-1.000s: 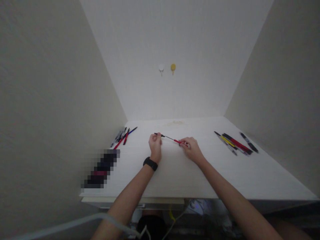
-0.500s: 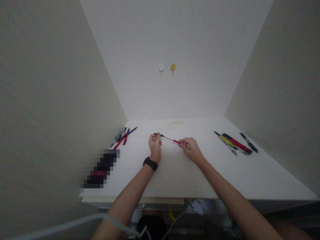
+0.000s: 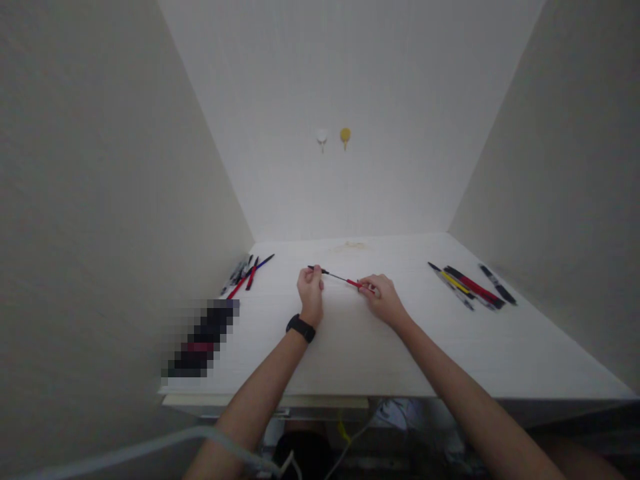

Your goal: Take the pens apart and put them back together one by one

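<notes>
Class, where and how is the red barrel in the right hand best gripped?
Probably pinch the red barrel across its slim right part, coming from the right, as the right hand does: the thin rod at its left end runs to the black piece in the left hand.

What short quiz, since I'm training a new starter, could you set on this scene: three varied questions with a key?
1. What spans the gap between the black piece in the left hand and the red barrel in the right hand?
2. True or false: the dark wristband is on the right wrist.
3. On which part of the white table does the yellow pen lie: A, the left; B, the middle; C, the right?

Key:
1. A thin dark rod.
2. False; the dark wristband is on the left wrist.
3. C.
</notes>
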The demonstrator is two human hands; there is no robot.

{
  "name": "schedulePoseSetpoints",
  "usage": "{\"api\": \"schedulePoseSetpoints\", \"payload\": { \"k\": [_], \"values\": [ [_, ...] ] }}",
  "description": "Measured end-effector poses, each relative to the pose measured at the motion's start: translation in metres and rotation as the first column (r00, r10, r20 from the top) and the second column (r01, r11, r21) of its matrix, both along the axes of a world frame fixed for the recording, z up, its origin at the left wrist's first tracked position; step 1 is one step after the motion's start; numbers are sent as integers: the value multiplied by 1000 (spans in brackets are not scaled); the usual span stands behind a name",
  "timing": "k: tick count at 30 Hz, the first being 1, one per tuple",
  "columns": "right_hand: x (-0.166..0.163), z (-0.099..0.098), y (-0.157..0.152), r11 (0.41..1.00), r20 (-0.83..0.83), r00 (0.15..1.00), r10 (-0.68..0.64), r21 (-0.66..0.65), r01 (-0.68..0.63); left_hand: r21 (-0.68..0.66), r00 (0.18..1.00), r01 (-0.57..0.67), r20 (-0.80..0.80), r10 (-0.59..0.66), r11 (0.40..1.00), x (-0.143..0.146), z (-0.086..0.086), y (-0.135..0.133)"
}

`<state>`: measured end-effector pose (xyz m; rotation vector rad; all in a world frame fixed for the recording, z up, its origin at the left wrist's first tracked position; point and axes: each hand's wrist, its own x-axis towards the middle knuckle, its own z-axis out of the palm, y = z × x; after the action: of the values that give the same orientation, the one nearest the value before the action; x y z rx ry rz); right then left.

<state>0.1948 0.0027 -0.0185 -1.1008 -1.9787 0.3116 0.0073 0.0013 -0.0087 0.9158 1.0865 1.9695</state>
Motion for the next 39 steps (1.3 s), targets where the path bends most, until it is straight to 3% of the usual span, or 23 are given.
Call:
{"api": "schedulePoseSetpoints", "payload": {
  "k": [9, 16, 24, 39],
  "values": [
    [0, 2, -2, 1000, 5, 1000, 9, 10, -9, -10, 997, 50, -64, -50, 999, 2, 1, -1],
    [-1, 5, -5, 1000, -15, 1000, 21, 14, -20, -99, 933, 296, -186, -310, 950, 9, -1, -4],
    [-2, 7, -6, 999, -24, 999, 21, 26, -21, -138, 914, 338, -189, -360, 931, 8, -4, -4],
    [-3, 8, -6, 1000, -83, 997, 4, 13, -3, -46, 904, 427, 17, -427, 903, 7, -4, -4]
  ]
}}
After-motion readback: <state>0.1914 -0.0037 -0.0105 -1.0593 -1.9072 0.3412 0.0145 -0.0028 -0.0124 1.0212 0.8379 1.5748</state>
